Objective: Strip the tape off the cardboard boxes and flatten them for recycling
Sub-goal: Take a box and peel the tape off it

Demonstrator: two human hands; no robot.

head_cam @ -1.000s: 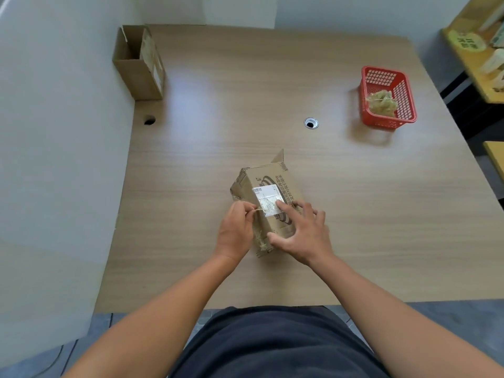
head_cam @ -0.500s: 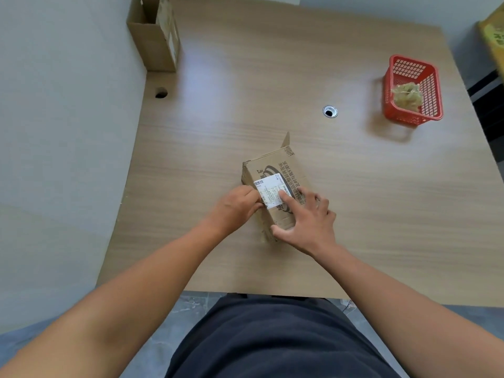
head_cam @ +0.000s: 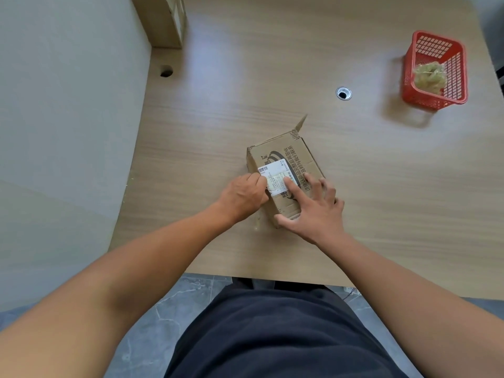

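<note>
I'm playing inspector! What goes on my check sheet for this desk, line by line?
surface: wooden table, two round holes.
job's things: cardboard box, one flap up, white label on top; second box far left by the wall.
clutter: red basket holding a crumpled yellowish wad, far right.
grippers: left hand pinches the white label's left edge; right hand presses spread fingers on the cardboard box.
cables: nothing seen.
surroundings: pale wall left, grey floor below.
</note>
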